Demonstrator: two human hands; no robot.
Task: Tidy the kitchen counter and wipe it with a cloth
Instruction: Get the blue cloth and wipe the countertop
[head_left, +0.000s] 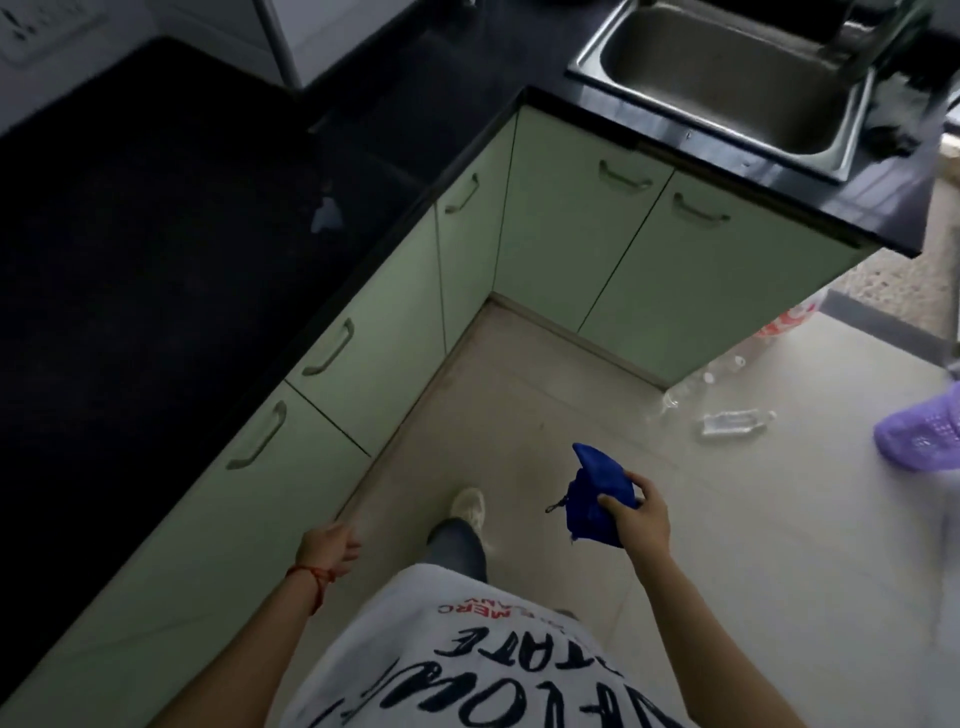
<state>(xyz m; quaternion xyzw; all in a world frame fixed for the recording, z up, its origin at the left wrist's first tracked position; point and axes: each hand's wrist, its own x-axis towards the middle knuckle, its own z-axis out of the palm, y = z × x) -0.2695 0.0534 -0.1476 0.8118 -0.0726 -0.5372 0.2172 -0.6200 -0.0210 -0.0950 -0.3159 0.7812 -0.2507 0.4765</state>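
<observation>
We are walking up to the long black stone counter (156, 270), which runs in an L along the pale green cabinet fronts (587, 228) and carries the stainless steel sink (727, 78) at its far arm. To do this step well, we judge we should bring the cloth up over the counter's near edge, shake it out flat so a broad face meets the stone, and first lift off the small pale scrap (326, 215) lying on the counter close to its inner corner, since wiping around it would leave a patch untouched. The surface is dark and dimly lit, so any crumbs on it are hard to make out.

The bunched dark blue cloth (592, 499) is off the counter, out over the beige floor tiles and well apart from the counter's edge. Our right hand (641, 519) grasps it, fingers curled round the bundle. Our left hand (332, 548), a red thread at its wrist, hangs just beside the counter's near edge, loosely curled and holding nothing.
</observation>
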